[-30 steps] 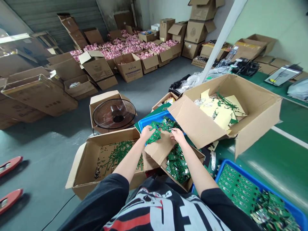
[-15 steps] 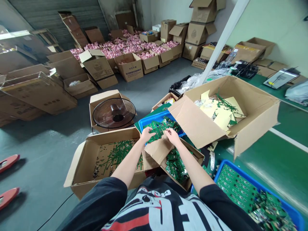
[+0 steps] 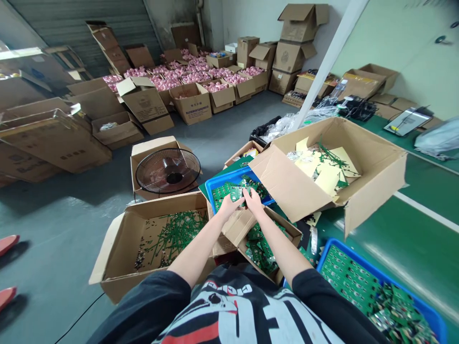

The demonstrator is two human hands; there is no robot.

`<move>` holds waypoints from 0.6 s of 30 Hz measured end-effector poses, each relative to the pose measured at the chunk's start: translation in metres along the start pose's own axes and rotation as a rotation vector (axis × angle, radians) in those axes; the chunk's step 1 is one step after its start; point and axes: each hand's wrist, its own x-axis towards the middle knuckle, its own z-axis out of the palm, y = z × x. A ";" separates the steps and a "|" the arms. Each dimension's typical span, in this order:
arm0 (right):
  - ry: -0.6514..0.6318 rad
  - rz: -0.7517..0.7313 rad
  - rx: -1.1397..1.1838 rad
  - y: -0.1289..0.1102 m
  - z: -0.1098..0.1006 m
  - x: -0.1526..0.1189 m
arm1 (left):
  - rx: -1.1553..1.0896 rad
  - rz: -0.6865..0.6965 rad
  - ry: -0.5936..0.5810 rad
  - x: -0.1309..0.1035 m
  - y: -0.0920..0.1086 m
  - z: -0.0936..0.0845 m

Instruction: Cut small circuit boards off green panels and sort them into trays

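We pinch a board (image 3: 235,193) between left hand (image 3: 228,206) and right hand (image 3: 253,199) near the tray (image 3: 224,179); loosening the grip could drop it.

Forearms (image 3: 195,247) reach forward, left grip (image 3: 228,206) curled beside right grip (image 3: 253,200).

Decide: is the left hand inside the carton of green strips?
No, the left hand holds a green circuit board, close beside the right hand.

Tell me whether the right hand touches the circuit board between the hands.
Touching. The head view shows the right hand with fingertips on the circuit board, toward its right end.
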 end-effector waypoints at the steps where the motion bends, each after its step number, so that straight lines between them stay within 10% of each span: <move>1: 0.005 0.016 -0.005 -0.002 -0.002 -0.001 | 0.021 -0.002 -0.012 -0.001 0.002 0.000; 18: 0.141 0.093 -0.359 -0.012 0.001 -0.006 | 0.385 0.110 0.190 0.006 0.010 0.010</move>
